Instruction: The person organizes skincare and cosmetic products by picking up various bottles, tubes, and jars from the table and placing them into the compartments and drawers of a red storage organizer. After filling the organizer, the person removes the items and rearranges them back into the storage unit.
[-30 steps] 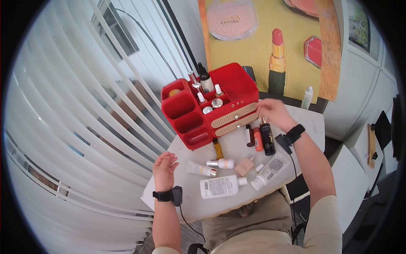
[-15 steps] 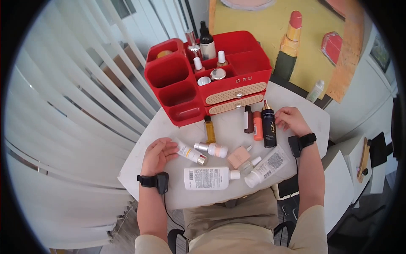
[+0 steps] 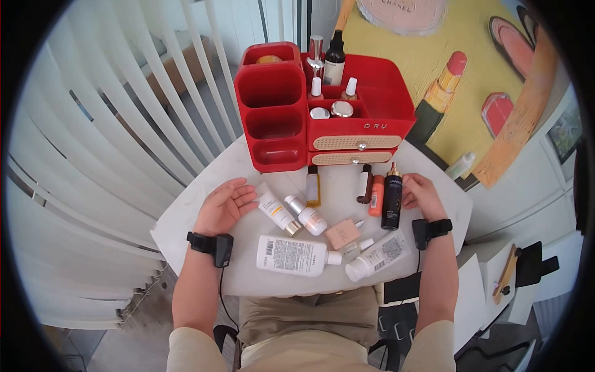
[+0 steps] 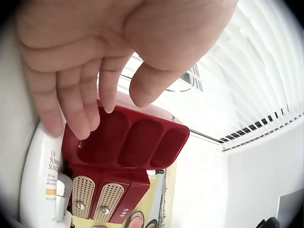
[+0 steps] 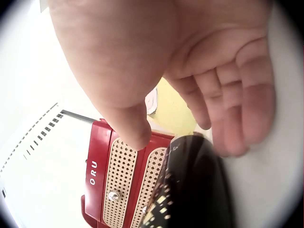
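Note:
In the head view my left hand point(image 3: 224, 208) lies open on the left of the table, fingertips right at a white sunscreen tube point(image 3: 277, 211). The left wrist view shows its fingers slightly bent over that tube point(image 4: 40, 175). My right hand point(image 3: 423, 195) rests on the right with loosely bent fingers, beside a black bottle point(image 3: 392, 201) with a gold neck. Nothing is gripped by either hand. An orange bottle point(image 3: 376, 195) and a dark brown bottle point(image 3: 364, 186) lie left of the black one. Next to the tube is a white pump bottle point(image 3: 308, 217).
A red organizer point(image 3: 273, 139) with two woven-front drawers stands at the back, small bottles in its top. Nearer are an amber bottle point(image 3: 313, 187), a large white bottle point(image 3: 291, 255), a beige bottle point(image 3: 343, 234), a clear bottle point(image 3: 353, 250) and a white tube point(image 3: 379, 255).
My left hand has come to the sunscreen tube; the tube and pump bottle now slant more steeply. My right hand has moved from the drawers to beside the black bottle. The head view has shifted.

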`<state>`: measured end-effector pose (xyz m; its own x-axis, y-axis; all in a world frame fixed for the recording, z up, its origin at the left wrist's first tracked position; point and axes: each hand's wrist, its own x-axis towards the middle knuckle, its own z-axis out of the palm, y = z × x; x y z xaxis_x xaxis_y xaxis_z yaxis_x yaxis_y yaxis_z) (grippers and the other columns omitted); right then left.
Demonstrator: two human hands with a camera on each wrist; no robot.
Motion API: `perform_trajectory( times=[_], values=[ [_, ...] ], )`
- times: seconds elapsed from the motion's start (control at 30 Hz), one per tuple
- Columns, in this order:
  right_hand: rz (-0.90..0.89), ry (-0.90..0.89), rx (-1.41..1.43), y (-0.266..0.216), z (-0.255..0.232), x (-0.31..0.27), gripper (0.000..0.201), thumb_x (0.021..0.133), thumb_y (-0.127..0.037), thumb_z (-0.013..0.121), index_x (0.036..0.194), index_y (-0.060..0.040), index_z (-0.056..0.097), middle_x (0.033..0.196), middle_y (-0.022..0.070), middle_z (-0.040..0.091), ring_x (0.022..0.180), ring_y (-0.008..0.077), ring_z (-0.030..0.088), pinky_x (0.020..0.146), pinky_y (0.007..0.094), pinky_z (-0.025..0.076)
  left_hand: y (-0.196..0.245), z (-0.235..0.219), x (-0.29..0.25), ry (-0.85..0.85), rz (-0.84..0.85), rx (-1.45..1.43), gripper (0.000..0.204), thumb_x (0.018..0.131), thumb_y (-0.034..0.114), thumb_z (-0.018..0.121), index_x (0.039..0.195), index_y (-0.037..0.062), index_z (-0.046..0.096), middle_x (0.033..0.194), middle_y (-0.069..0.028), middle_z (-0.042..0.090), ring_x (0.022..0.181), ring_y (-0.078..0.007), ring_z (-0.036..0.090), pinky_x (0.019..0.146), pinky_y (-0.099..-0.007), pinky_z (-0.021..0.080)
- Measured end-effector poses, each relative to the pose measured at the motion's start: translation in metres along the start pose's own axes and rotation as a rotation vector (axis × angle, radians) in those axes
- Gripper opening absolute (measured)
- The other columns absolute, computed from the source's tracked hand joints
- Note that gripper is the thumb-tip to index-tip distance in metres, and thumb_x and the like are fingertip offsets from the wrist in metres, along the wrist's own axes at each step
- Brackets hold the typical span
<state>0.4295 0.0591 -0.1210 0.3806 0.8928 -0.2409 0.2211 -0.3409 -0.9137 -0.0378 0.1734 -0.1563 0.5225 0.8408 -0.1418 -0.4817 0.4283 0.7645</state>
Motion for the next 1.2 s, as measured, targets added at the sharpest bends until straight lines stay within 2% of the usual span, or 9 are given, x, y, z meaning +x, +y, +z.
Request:
perform_trajectory(
  times=[0.13, 0.27, 0.33, 0.43, 0.57, 0.87, 1.0, 1.1, 1.2],
  values=[
    [0.044, 0.015, -0.368, -0.028, 0.022, -0.003, 0.057, 0.083, -0.044, 0.069, 0.112, 0.0039, 0.061, 0.081, 0.0103, 0.066, 0.059, 0.0159, 0.063, 0.047, 0.0276, 0.049, 0.0, -0.001, -0.002, 0.001, 0.005, -0.031, 0.033, 0.1, 0.022, 0.048, 0.124, -0.0012, 0.053, 0.114, -0.0168, 0.064, 0.105, -0.0278, 0.063, 0.095, -0.0438, 0.051],
    [0.11, 0.008, -0.362, -0.034, 0.029, 0.009, 0.054, 0.079, -0.035, 0.069, 0.105, 0.0114, 0.058, 0.078, 0.0147, 0.065, 0.057, 0.0218, 0.065, 0.048, 0.0301, 0.053, 0.0, -0.003, -0.003, -0.013, 0.01, -0.058, 0.033, 0.101, 0.022, 0.048, 0.124, -0.0012, 0.053, 0.114, -0.0165, 0.064, 0.104, -0.0276, 0.063, 0.095, -0.0437, 0.051],
    [0.147, 0.017, -0.337, -0.037, 0.024, 0.006, 0.051, 0.079, -0.034, 0.066, 0.106, 0.0087, 0.057, 0.079, 0.0134, 0.065, 0.059, 0.0226, 0.065, 0.052, 0.0332, 0.056, 0.001, -0.006, -0.003, -0.013, -0.001, -0.087, 0.034, 0.101, 0.022, 0.048, 0.124, -0.0013, 0.052, 0.113, -0.0163, 0.064, 0.103, -0.0275, 0.063, 0.094, -0.0435, 0.051],
    [0.219, 0.002, -0.016, -0.031, 0.011, -0.004, 0.045, 0.086, -0.036, 0.06, 0.115, -0.002, 0.054, 0.094, 0.0101, 0.063, 0.08, 0.0229, 0.066, 0.073, 0.0424, 0.057, 0.001, -0.007, -0.004, -0.013, 0.006, -0.105, 0.034, 0.101, 0.022, 0.047, 0.125, -0.0014, 0.052, 0.112, -0.016, 0.064, 0.103, -0.0273, 0.063, 0.094, -0.0431, 0.051],
    [0.197, 0.063, 0.419, 0.009, -0.013, 0.004, 0.031, 0.09, -0.033, 0.057, 0.107, -0.0077, 0.057, 0.088, 0.0052, 0.063, 0.071, 0.0205, 0.062, 0.063, 0.0378, 0.052, 0.001, -0.007, -0.005, -0.007, -0.008, -0.122, 0.034, 0.101, 0.022, 0.048, 0.125, -0.0015, 0.051, 0.111, -0.0158, 0.064, 0.102, -0.0263, 0.063, 0.094, -0.0422, 0.051],
    [0.111, 0.102, 0.298, -0.002, -0.044, -0.015, 0.028, 0.088, -0.032, 0.06, 0.106, -0.0116, 0.058, 0.082, -0.0002, 0.06, 0.061, 0.0124, 0.055, 0.055, 0.0286, 0.046, 0.004, -0.003, -0.003, -0.014, -0.007, -0.057, 0.033, 0.1, 0.021, 0.047, 0.124, -0.0008, 0.053, 0.109, -0.0139, 0.065, 0.1, -0.025, 0.064, 0.092, -0.0405, 0.052],
    [-0.085, 0.279, 0.203, -0.047, -0.048, -0.02, 0.027, 0.088, -0.027, 0.063, 0.108, -0.0098, 0.055, 0.083, -0.0013, 0.056, 0.061, 0.0094, 0.054, 0.054, 0.0245, 0.046, 0.004, -0.005, -0.001, -0.023, -0.023, -0.092, 0.033, 0.101, 0.02, 0.047, 0.124, -0.0025, 0.052, 0.11, -0.0156, 0.063, 0.1, -0.0257, 0.064, 0.091, -0.0398, 0.053],
    [-0.474, 0.561, 0.312, -0.089, -0.044, -0.019, 0.016, 0.094, -0.017, 0.058, 0.108, -0.0121, 0.052, 0.085, -0.0034, 0.054, 0.065, 0.0061, 0.05, 0.056, 0.0234, 0.044, 0.004, -0.003, -0.001, -0.019, -0.023, -0.096, 0.032, 0.101, 0.019, 0.047, 0.124, -0.0025, 0.052, 0.11, -0.0157, 0.064, 0.099, -0.0261, 0.064, 0.091, -0.0402, 0.052],
    [-0.742, 0.631, 0.292, -0.14, -0.027, -0.024, 0.022, 0.094, -0.018, 0.06, 0.112, -0.008, 0.051, 0.093, 0.0016, 0.058, 0.072, 0.01, 0.057, 0.061, 0.0266, 0.05, 0.004, -0.002, -0.002, 0.0, -0.03, -0.088, 0.032, 0.101, 0.019, 0.047, 0.124, -0.0027, 0.052, 0.109, -0.016, 0.064, 0.099, -0.0263, 0.064, 0.091, -0.0401, 0.053]
  ],
)
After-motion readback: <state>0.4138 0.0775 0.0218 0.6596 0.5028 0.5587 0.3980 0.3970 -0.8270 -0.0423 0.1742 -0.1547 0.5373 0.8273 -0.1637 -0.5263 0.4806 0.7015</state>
